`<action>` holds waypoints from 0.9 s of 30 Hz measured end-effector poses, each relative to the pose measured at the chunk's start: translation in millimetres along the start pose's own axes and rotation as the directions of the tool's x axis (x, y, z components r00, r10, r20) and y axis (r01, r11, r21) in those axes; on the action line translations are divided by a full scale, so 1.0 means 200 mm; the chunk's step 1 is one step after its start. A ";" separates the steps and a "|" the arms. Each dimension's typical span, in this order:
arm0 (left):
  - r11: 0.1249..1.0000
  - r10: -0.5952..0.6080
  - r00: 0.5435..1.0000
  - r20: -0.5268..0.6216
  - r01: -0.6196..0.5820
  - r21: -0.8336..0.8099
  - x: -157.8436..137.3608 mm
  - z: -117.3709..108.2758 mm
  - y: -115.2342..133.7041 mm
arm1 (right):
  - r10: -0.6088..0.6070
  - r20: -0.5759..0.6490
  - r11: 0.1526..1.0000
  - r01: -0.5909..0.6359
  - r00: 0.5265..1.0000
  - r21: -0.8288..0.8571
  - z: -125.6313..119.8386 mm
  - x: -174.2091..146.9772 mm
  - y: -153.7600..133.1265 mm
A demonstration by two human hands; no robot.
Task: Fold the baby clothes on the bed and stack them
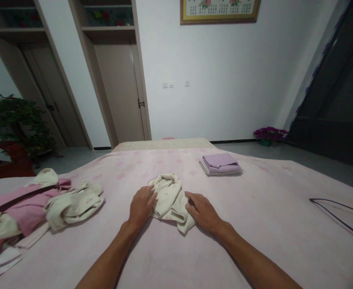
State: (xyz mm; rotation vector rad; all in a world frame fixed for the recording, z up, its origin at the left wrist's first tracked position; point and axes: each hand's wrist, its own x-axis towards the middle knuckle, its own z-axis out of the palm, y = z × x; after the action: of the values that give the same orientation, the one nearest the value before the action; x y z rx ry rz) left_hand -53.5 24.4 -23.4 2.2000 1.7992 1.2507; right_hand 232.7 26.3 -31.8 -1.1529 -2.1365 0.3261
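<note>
A crumpled cream garment (pixel 167 196) lies on the pink sheet in front of me, its neck opening toward the far side and a sleeve-like part folded toward the near right. My left hand (pixel 141 205) is closed on its left edge, fingers and thumb against the cloth. On the opposite side, my right hand (pixel 204 211) grips the right edge between thumb and fingers. Some fingertips are hidden in the fabric. Beyond the garment, to the right, sits a neat folded stack of lilac and white cloth (pixel 221 163).
At the left lies a loose pile of pink clothes (pixel 33 204) and cream clothes (pixel 74 204), crossed by a dark strap (pixel 19 197). A thin black wire loop (pixel 339 214) rests at the right. A plant (pixel 16 124) and a red wooden chair (pixel 9 160) stand beyond the left edge.
</note>
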 end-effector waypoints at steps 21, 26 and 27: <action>0.817 -0.274 0.959 0.075 0.273 -0.508 0.04 -0.05 0.04 | -0.107 -0.054 0.981 0.114 0.993 0.154 -0.04 0.00 -0.06; 0.991 0.000 0.983 0.186 0.025 -0.129 -0.02 -0.03 0.18 | -0.074 -0.038 0.977 0.080 0.997 0.195 -0.04 0.00 -0.06; 0.994 0.012 0.981 0.196 0.010 -0.111 -0.03 -0.02 0.19 | -0.066 -0.037 0.979 0.072 0.997 0.191 -0.05 0.00 -0.07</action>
State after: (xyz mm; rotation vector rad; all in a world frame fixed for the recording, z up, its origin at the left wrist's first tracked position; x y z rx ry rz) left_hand -24.9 5.7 -5.1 2.1774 1.6148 1.0630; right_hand 230.3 17.4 -18.2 -0.9653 -2.0626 0.4690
